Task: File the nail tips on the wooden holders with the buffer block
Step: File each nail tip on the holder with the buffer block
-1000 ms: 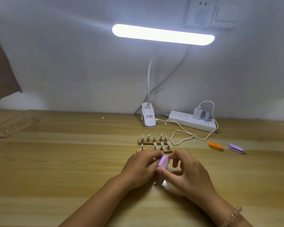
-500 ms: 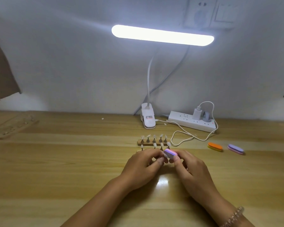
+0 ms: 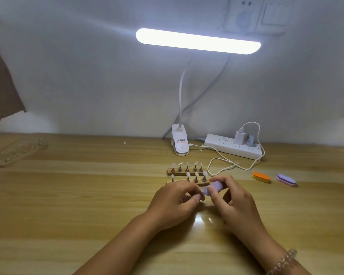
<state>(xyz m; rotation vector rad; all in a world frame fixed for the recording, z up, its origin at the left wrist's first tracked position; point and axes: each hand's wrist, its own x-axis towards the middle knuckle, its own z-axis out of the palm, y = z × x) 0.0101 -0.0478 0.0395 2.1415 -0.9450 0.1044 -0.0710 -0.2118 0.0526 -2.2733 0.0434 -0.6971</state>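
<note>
The right hand [image 3: 236, 203] is pinching the lilac buffer block [image 3: 214, 187] between thumb and curled fingers, holding it low over the tabletop [image 3: 87, 195] just in front of the near wooden holder [image 3: 202, 184]. The left hand [image 3: 173, 199], at nine o'clock from the block, is curling its fingers tightly round something small that appears to be a single nail tip [image 3: 201, 191]. It is too tiny to be sure, and whether block and tip are touching is not clear.

The far wooden holder [image 3: 172, 171] is lying just beyond the near one, at twelve o'clock from the hands, and both are carrying upright pegs topped with pale tips. The near row is showing a gap.

The block is looking light and slightly spongy, so a gentle pinch across its long sides, as the right hand is doing, should be enough. The tip is likely thin, springy plastic, slick and easy to flick away, so it is better gripped by its peg or close to its base, leaving the free edge open to the abrasive face. Pressing hard risks bending or popping it loose.

At two o'clock, an orange buffer [image 3: 261, 176] and a purple buffer [image 3: 285, 180] are lying well apart from the hands. A clip lamp [image 3: 180, 143] and a power strip [image 3: 232, 148] are sitting near the wall.
</note>
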